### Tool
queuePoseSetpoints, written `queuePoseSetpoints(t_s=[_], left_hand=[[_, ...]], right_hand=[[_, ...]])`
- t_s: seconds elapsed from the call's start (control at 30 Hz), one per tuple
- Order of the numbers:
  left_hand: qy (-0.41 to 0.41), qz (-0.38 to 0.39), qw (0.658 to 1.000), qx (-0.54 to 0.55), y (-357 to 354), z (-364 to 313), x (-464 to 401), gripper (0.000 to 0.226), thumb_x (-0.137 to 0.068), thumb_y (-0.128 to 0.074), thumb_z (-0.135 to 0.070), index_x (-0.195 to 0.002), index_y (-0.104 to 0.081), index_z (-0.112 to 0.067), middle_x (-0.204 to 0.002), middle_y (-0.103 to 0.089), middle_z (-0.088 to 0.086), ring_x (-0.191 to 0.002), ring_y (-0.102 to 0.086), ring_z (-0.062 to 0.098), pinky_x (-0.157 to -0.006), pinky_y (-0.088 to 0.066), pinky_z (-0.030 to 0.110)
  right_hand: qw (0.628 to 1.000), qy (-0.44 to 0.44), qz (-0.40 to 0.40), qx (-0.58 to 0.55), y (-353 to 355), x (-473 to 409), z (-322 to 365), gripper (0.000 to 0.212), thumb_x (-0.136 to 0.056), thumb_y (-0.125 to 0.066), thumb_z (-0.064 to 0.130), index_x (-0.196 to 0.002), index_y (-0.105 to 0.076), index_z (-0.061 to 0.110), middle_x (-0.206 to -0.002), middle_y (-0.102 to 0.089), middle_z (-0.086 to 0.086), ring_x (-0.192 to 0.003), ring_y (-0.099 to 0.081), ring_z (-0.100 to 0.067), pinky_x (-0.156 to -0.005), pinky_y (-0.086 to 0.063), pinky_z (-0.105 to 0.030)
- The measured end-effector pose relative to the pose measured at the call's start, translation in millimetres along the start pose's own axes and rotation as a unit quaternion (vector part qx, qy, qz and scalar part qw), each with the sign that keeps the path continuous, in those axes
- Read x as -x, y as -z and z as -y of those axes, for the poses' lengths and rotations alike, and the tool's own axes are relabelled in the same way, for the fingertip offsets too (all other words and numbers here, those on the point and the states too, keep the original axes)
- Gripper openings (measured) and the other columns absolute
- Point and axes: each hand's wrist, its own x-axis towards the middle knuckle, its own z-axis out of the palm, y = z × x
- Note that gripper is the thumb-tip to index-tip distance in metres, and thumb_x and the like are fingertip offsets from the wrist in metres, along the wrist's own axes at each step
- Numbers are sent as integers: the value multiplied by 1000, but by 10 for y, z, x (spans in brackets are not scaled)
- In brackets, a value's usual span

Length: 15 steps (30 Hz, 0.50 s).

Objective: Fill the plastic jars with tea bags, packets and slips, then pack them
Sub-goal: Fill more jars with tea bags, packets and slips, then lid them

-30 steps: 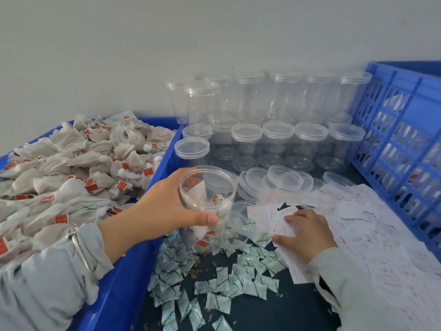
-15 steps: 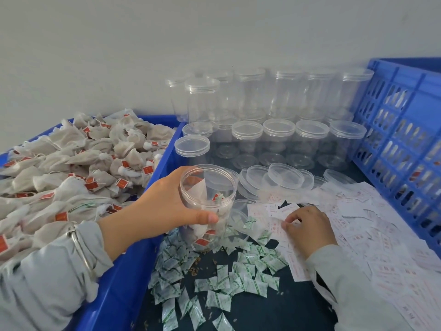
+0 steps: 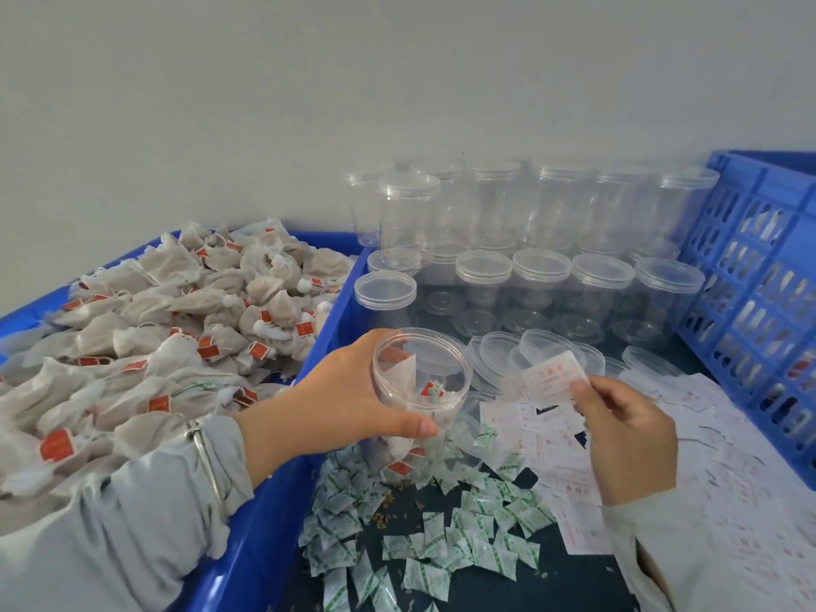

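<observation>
A blue crate point(image 3: 282, 514) of tea bags point(image 3: 145, 329) sat at my left. My left hand point(image 3: 349, 404) gripped an open jar point(image 3: 419, 399) with what looked like tea bags inside. My right hand point(image 3: 627, 435) pinched a paper slip point(image 3: 552, 377) beside it, above scattered packets point(image 3: 441, 532).

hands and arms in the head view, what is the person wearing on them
Both arms are covered by loose, pale grey fabric sleeves that end at the wrists. The left hand is bare, with a thin silver metal bangle at the sleeve cuff. The right hand is bare too; no ring or glove shows on either.
</observation>
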Motion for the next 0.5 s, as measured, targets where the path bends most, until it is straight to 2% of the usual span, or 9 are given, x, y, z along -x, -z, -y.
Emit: queuePoseSetpoints(t_s=[0.07, 0.13, 0.17, 0.23, 0.33, 0.43, 0.5], left_hand=[[-2, 1, 1000, 0, -3, 4, 2, 99, -38, -72, -74, -127, -37, -47, -120, -51, -29, -110, -42, -19, -83, -36, 9], [-2, 3, 1000, 1, -6, 3, 7, 99, -39, -74, -73, -127, -37, -47, -120, -52, -28, -110, -45, -16, -83, -37, 10], [-2, 5, 1000, 4, -8, 2, 10, 98, -41, -76, -71, -127, -37, -47, -120, -52, -29, -110, -46, -16, -83, -37, 9], [-6, 5, 1000, 10, -9, 0, 13, 92, -46, -81, -64, -126, -38, -48, -118, -52, -31, -107, -47, -18, -80, -37, 5], [-11, 0, 1000, 13, -9, 9, 16, 89, -51, -84, -57, -126, -38, -47, -118, -53, -30, -107, -48, -17, -80, -38, 5], [-12, 6, 1000, 5, -18, 17, 12, 93, -51, -83, -57, -130, -36, -44, -124, -49, -27, -114, -46, -11, -86, -36, 9], [-15, 9, 1000, 0, -20, 19, 13, 93, -50, -83, -58, -129, -36, -44, -125, -48, -28, -116, -43, -11, -87, -34, 9]], right_hand=[[997, 72, 11, -37, -81, 73, 205, 23, -87, -64, 19, -78, -62, 40, -69, -65, 23, -70, -62, 7, -55, -45, -6], [982, 182, 38, -18, -162, 116, 420, 6, -85, -63, 31, -89, -66, 32, -77, -64, 18, -72, -61, 2, -60, -46, -6], [971, 234, 48, 4, -204, 119, 513, 12, -85, -64, 34, -94, -67, 26, -77, -63, 13, -72, -59, -1, -62, -46, -7], [948, 309, 64, 50, -295, 92, 639, 16, -85, -66, 28, -92, -74, 16, -76, -63, 3, -70, -57, -5, -65, -46, -14], [933, 332, 71, 121, -416, 69, 734, 12, -75, -69, 16, -82, -78, 11, -74, -62, -4, -71, -58, -22, -65, -44, -25], [931, 320, 71, 161, -489, 72, 740, 5, -69, -77, 12, -74, -78, 13, -79, -63, -8, -74, -58, -30, -67, -41, -31], [929, 313, 69, 187, -535, 77, 730, 11, -65, -84, 8, -73, -78, 14, -83, -64, -9, -77, -58, -32, -68, -41, -33]])
